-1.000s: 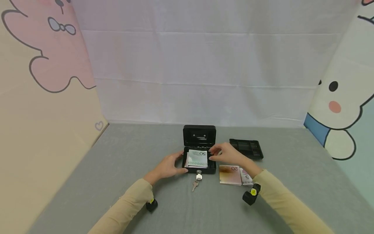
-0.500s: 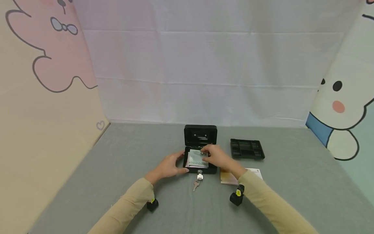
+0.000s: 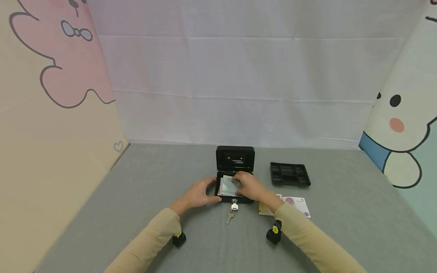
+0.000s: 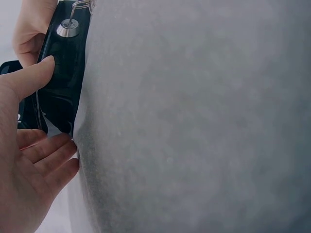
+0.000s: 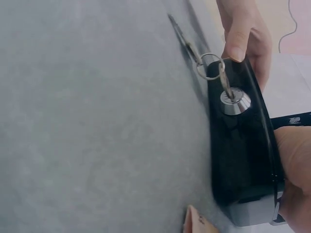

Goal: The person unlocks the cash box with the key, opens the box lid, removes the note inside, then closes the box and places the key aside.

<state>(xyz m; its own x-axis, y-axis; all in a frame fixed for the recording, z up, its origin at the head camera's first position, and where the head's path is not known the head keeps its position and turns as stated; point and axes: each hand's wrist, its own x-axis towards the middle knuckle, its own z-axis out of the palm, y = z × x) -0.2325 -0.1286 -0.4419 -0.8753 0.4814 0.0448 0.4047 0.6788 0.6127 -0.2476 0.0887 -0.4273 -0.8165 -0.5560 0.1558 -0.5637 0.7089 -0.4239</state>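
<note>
A black cash box [image 3: 235,158] stands on the grey cloth with its lid raised. Inside lies a small stack of banknotes [image 3: 228,186], a greenish one on top. My left hand [image 3: 197,194] holds the box's left front corner, thumb on the front edge and fingers along the side. Over the right part of the box, my right hand [image 3: 253,187] grips the stack, its fingers and thumb curled at opposite edges; the box wall hides the fingertips in the right wrist view. A key sits in the front lock [image 5: 235,101], and a second key [image 3: 230,217] hangs from its ring.
A black compartment tray [image 3: 290,174] lies right of the box. More banknotes [image 3: 297,206] lie on the cloth in front of the tray, partly under the right forearm. White cloth [image 3: 239,94] hangs behind the table [image 3: 164,163].
My right hand has moved left from the box's right edge onto the banknotes inside, covering more of the top note. My left hand has kept its place at the box.
</note>
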